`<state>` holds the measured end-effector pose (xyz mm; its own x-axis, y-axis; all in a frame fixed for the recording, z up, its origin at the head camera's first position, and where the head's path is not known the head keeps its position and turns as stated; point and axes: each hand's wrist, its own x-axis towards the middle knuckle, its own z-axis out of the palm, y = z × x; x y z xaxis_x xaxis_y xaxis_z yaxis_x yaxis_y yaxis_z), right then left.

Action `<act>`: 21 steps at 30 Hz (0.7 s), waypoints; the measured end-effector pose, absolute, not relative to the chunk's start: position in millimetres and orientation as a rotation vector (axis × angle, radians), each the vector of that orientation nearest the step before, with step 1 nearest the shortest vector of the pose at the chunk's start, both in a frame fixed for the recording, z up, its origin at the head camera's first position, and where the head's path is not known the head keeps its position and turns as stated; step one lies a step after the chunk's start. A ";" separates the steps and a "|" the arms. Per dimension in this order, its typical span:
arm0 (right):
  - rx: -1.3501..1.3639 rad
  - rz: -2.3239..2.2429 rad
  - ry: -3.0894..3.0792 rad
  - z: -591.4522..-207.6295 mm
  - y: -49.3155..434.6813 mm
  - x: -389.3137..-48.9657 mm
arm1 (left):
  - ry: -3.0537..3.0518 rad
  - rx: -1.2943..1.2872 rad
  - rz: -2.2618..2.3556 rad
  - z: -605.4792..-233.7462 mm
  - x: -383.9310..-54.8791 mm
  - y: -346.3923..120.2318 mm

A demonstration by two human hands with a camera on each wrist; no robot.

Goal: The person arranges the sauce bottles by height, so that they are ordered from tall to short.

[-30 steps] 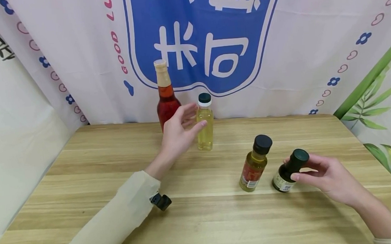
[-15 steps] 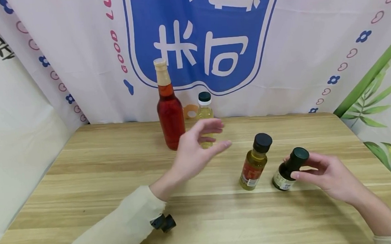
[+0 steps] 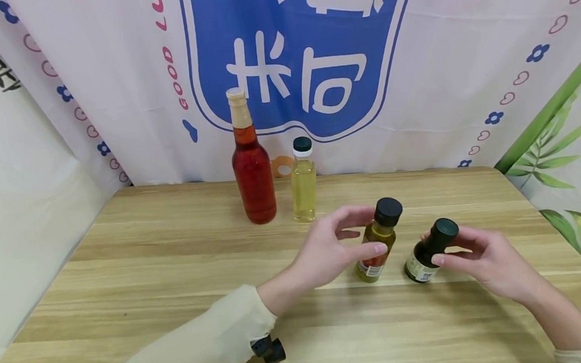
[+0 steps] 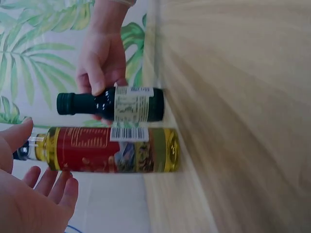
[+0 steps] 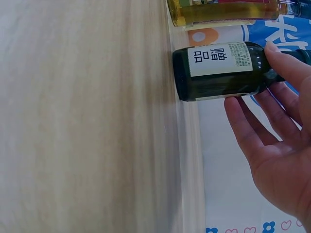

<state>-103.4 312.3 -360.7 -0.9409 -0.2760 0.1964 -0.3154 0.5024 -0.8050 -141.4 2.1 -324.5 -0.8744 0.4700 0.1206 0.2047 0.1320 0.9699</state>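
My left hand (image 3: 326, 252) is at a small oil bottle (image 4: 112, 150) with a red label and black cap. Its thumb and fingers lie on either side of the upper bottle; in the left wrist view they look spread, and firm contact cannot be made out. To the right, my right hand (image 3: 494, 265) pinches a small dark bottle (image 5: 218, 70) with a green cap and pale label, thumb and fingers at the neck and shoulder. Both bottles stand upright on the wooden table (image 3: 176, 279), a narrow gap between them.
Toward the back stands a tall bottle of red liquid (image 3: 254, 184) with a cream-wrapped neck. Beside it is a clear bottle of yellow liquid (image 3: 304, 189) with a dark green cap. A printed cloth (image 3: 440, 81) hangs behind the table.
My left hand has moved from beside the yellow-liquid bottle, rightward and nearer, to the red-labelled oil bottle. My right hand stays at the dark bottle.
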 end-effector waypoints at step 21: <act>0.508 1.438 -2.700 -360.3 311.2 -103.4 | 2.272 0.638 1.754 -336.3 -139.2 15.6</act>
